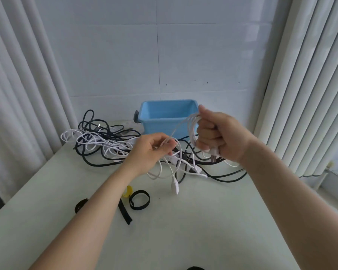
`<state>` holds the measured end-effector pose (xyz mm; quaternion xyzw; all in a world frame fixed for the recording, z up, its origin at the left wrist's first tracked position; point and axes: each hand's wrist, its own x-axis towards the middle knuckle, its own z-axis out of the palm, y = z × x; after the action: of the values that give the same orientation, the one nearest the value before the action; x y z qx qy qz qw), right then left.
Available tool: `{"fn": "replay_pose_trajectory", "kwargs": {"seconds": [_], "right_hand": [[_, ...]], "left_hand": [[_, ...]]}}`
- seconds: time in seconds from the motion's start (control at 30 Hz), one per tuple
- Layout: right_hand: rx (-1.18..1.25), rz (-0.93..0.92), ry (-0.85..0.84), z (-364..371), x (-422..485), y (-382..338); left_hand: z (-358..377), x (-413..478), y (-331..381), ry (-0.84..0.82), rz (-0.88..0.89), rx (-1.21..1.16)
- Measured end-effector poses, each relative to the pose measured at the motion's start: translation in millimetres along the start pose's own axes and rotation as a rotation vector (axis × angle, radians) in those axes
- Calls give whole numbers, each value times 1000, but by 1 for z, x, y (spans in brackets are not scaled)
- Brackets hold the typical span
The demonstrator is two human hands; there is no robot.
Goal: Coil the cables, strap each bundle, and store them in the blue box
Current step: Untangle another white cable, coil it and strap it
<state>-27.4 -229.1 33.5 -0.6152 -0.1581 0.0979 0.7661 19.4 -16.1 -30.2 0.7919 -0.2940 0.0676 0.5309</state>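
Leftmost, a tangle of black and white cables (98, 141) lies on the table (203, 221), with black straps (139, 199) and a yellow one (128, 191) nearer the person. Next, the left hand (150, 151) pinches a strand of the white cable (190, 131), whose plug (175, 187) dangles below. Behind stands the blue box (168, 115), by the wall. Rightmost, the right hand (219, 133) is fisted around that cable's coiled loops, raised just in front of the box
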Motion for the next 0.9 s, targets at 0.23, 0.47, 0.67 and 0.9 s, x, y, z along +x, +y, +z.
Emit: {"fn": "replay_pose_trajectory", "kwargs": {"seconds": [0.23, 0.47, 0.67, 0.9], "right_hand": [[615, -236, 74, -10, -1, -23], [849, -521, 278, -33, -14, -48], [281, -670, 748, -48, 3, -33], [-901, -235, 616, -41, 14, 6]], "left_hand": [[6, 0, -12, -35, -33, 142], [6, 1, -17, -51, -90, 280], [4, 0, -14, -99, -88, 271], [-2, 0, -12, -78, -88, 122]]}}
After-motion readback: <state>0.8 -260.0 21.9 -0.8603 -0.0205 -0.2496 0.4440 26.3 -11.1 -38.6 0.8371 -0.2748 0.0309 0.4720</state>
